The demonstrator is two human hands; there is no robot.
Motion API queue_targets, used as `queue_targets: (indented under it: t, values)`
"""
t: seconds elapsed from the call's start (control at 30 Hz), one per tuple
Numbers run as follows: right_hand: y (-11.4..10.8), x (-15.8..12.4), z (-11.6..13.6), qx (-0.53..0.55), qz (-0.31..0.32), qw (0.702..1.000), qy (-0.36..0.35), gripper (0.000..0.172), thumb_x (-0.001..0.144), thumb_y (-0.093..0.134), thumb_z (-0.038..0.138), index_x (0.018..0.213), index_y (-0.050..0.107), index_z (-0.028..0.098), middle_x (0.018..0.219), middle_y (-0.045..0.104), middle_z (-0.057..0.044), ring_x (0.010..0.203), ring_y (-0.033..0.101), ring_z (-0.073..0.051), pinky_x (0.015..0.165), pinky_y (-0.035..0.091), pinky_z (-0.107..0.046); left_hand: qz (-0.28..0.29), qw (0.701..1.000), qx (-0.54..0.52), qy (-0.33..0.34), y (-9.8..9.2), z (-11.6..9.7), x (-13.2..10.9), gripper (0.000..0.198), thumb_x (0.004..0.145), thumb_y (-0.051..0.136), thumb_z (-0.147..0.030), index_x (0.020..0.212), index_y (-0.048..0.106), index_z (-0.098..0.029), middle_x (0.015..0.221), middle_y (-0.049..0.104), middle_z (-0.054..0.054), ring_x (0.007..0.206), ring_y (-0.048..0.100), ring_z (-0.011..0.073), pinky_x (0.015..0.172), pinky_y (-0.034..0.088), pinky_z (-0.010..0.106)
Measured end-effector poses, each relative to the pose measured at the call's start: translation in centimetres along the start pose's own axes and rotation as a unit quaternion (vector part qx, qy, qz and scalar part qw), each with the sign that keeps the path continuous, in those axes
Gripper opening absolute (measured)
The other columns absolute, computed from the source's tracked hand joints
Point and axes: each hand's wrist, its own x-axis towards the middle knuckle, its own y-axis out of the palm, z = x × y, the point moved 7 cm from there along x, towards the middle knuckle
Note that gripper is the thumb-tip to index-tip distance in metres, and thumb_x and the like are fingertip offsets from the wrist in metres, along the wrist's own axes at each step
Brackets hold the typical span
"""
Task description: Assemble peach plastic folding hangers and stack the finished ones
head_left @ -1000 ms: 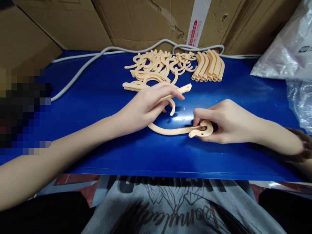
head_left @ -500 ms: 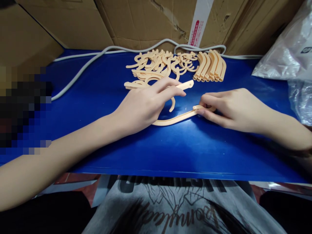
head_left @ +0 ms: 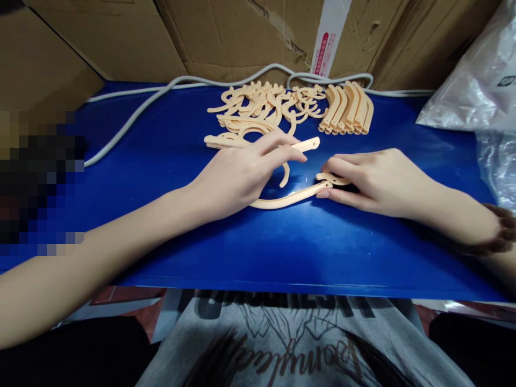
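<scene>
My left hand (head_left: pixel 245 174) is closed around a beige plastic part that looks like a folding hanger. One straight arm (head_left: pixel 308 144) of it, with a hole near its tip, sticks out past my fingers. A small curved hook (head_left: pixel 285 174) shows under my palm. From below the same hand a longer curved arm (head_left: pixel 288 201) runs right, its holed end close to my right fingertips. Between the fingers of my right hand (head_left: pixel 374 180) is a small flat beige piece (head_left: pixel 331 178), partly hidden by them. It lies just above the arm's end; contact is unclear.
Behind my hands lies a loose pile of beige curved parts (head_left: pixel 258 102) on the blue tabletop (head_left: pixel 258 252). A neat row of curved arms (head_left: pixel 349 110) sits right of it. A white cable (head_left: pixel 141 110) crosses the back, before cardboard boxes (head_left: pixel 242 37). Plastic bags (head_left: pixel 471 86) stand at right.
My right hand has shifted slightly left and its fingers have parted from the arm's tip, so the holed end now shows. My left hand stays almost still.
</scene>
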Motion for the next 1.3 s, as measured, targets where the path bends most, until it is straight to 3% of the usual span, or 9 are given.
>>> queue_targets:
  t: [0.2,0.6,0.87,1.3]
  values:
    - [-0.1,-0.1,0.9,-0.005,-0.025,0.999,-0.032,0.068,0.122,0.024,0.069,0.09,0.062,0.022,0.074,0.063,-0.004,0.062,0.054,-0.017,0.061,0.027,-0.032,-0.002,1.0,-0.001,0.009,0.0,0.0,0.1,0.055,0.112,0.039,-0.008,0.155,0.066,-0.028,0.161,0.068,0.008,0.139,0.076,0.0322,0.104,0.071,0.047]
    - [0.0,-0.2,0.5,-0.057,-0.025,0.998,-0.026,0.071,0.121,0.02,0.071,0.092,0.062,0.022,0.074,0.063,-0.005,0.066,0.056,-0.02,0.061,0.024,-0.035,0.007,1.0,-0.008,0.023,0.4,-0.4,0.3,0.051,0.113,0.039,-0.008,0.151,0.067,-0.026,0.156,0.071,0.008,0.121,0.08,0.0259,0.092,0.07,0.04]
    - [0.1,-0.1,0.3,-0.042,-0.018,0.999,-0.013,0.077,0.119,0.016,0.074,0.095,0.066,0.021,0.076,0.064,-0.006,0.065,0.054,-0.019,0.062,0.024,-0.035,0.014,0.999,0.0,0.029,0.5,-0.7,0.5,0.048,0.113,0.04,-0.011,0.137,0.078,-0.027,0.147,0.075,0.008,0.112,0.081,0.0237,0.075,0.06,0.032]
    - [0.1,-0.1,-0.2,-0.045,-0.021,0.999,0.017,0.082,0.117,0.016,0.081,0.094,0.067,0.021,0.076,0.063,-0.006,0.065,0.053,-0.019,0.061,0.023,-0.034,0.021,0.999,-0.013,0.033,0.6,-1.0,0.4,0.053,0.112,0.038,-0.01,0.138,0.081,-0.026,0.148,0.076,0.01,0.111,0.08,0.0232,0.078,0.061,0.031]
